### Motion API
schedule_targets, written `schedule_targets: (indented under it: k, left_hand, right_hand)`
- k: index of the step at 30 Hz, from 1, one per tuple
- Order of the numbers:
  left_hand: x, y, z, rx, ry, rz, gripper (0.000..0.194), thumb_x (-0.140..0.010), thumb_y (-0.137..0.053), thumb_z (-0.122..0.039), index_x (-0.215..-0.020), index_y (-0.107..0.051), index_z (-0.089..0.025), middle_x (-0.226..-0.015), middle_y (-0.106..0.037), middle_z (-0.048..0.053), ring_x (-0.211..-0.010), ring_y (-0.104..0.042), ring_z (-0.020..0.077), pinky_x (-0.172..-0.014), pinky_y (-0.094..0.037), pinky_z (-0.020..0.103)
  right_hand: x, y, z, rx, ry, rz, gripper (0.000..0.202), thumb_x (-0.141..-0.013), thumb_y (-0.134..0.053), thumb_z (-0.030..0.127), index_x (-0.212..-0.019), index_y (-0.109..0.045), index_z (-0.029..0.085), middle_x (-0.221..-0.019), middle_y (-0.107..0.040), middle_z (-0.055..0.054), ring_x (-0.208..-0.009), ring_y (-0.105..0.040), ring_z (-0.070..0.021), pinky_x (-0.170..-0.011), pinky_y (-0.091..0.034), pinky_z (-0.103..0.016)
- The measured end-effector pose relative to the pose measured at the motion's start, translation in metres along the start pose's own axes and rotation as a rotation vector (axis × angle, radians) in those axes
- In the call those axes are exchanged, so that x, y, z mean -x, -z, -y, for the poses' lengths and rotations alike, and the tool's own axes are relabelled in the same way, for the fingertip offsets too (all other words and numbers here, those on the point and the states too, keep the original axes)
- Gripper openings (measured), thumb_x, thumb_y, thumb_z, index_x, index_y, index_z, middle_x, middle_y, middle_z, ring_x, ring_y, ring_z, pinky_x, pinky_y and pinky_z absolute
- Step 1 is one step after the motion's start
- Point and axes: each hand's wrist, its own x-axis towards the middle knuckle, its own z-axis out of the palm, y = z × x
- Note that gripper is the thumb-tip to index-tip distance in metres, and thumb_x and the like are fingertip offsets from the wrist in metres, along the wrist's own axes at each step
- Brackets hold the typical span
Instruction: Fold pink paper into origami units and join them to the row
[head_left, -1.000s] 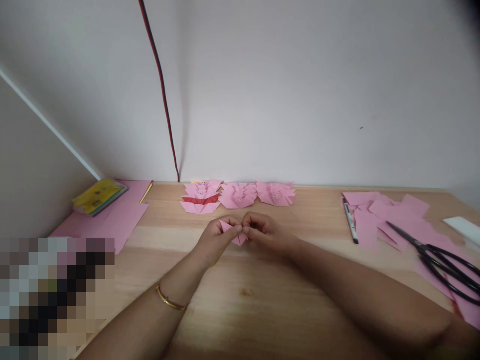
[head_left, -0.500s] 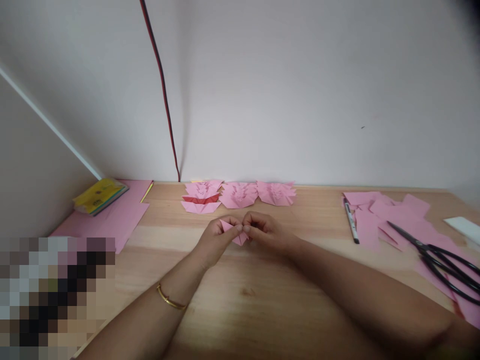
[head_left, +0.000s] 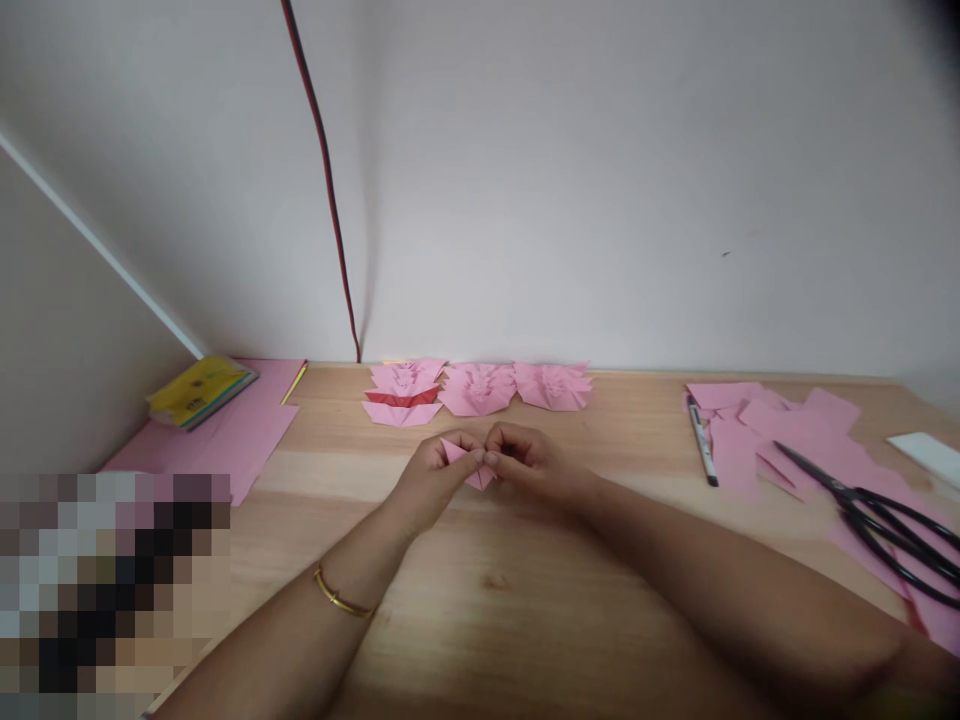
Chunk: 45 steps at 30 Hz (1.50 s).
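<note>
A small folded piece of pink paper (head_left: 480, 478) is held just above the middle of the wooden table (head_left: 480, 620). My left hand (head_left: 439, 475) pinches its left side between thumb and fingers. From the other side my right hand (head_left: 534, 465) pinches it too, and the two thumb tips almost meet at its centre. Fingers cover much of the paper's upper part. Beyond the hands, rows of folded pink paper pieces (head_left: 478, 390) lie near the wall, with one red folded piece (head_left: 405, 398) among those at the left.
On the right, black-handled scissors (head_left: 844, 492) and a marker (head_left: 703, 445) rest on pink paper scraps (head_left: 806, 430), near a white item (head_left: 926, 455). At the left, a yellow packet (head_left: 201, 390) sits on pink sheets (head_left: 255, 440). A red-and-black cable (head_left: 324, 150) runs down the wall.
</note>
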Motion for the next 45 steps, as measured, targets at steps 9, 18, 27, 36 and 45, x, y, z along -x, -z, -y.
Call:
schedule_targets:
  k: [9, 18, 27, 36, 45]
  left_hand:
    - [0.0002, -0.0011, -0.003, 0.004, 0.01, -0.004, 0.024, -0.07, -0.072, -0.034, -0.069, -0.059, -0.014, -0.064, -0.06, 0.0, -0.06, -0.052, 0.0097, -0.058, -0.036, 0.021]
    - [0.0019, -0.0021, -0.0046, -0.022, 0.003, -0.005, 0.025, -0.071, -0.071, -0.036, -0.071, -0.06, -0.014, -0.066, -0.063, 0.002, -0.061, -0.054, 0.0111, -0.06, -0.038, 0.022]
    - [0.0014, -0.0024, -0.0046, 0.012, 0.01, 0.004, 0.024, -0.071, -0.071, -0.035, -0.07, -0.06, -0.014, -0.066, -0.064, 0.001, -0.062, -0.056, 0.0116, -0.061, -0.039, 0.023]
    - [0.0009, -0.0006, -0.002, 0.016, 0.019, 0.001, 0.023, -0.071, -0.072, -0.034, -0.071, -0.06, -0.014, -0.067, -0.063, 0.002, -0.062, -0.054, 0.0105, -0.06, -0.038, 0.022]
    - [-0.0006, 0.0014, 0.0007, 0.02, 0.008, -0.007, 0.023, -0.071, -0.072, -0.033, -0.07, -0.059, -0.013, -0.065, -0.06, 0.0, -0.061, -0.052, 0.0092, -0.059, -0.036, 0.021]
  right_hand:
    - [0.0006, -0.0007, 0.0, 0.011, 0.001, -0.011, 0.029, -0.086, -0.053, 0.043, -0.075, -0.05, 0.017, -0.069, -0.052, 0.0, -0.063, -0.046, -0.0109, -0.057, -0.035, -0.023]
    - [0.0001, -0.0004, 0.0084, 0.072, -0.004, -0.026, 0.026, -0.086, -0.05, 0.038, -0.071, -0.049, 0.017, -0.063, -0.046, 0.003, -0.059, -0.04, -0.0097, -0.055, -0.032, -0.022]
    - [0.001, 0.0005, 0.0024, 0.05, 0.008, -0.009, 0.028, -0.088, -0.049, 0.041, -0.073, -0.05, 0.017, -0.066, -0.049, 0.001, -0.062, -0.044, -0.0107, -0.058, -0.034, -0.022]
    - [0.0009, 0.0017, 0.0031, 0.043, 0.029, 0.004, 0.027, -0.087, -0.05, 0.04, -0.073, -0.05, 0.017, -0.065, -0.047, 0.002, -0.061, -0.041, -0.0102, -0.057, -0.033, -0.022]
    - [0.0006, 0.0004, -0.0003, -0.019, 0.009, 0.007, 0.027, -0.086, -0.053, 0.042, -0.076, -0.05, 0.017, -0.068, -0.049, 0.001, -0.062, -0.043, -0.0103, -0.057, -0.033, -0.022]
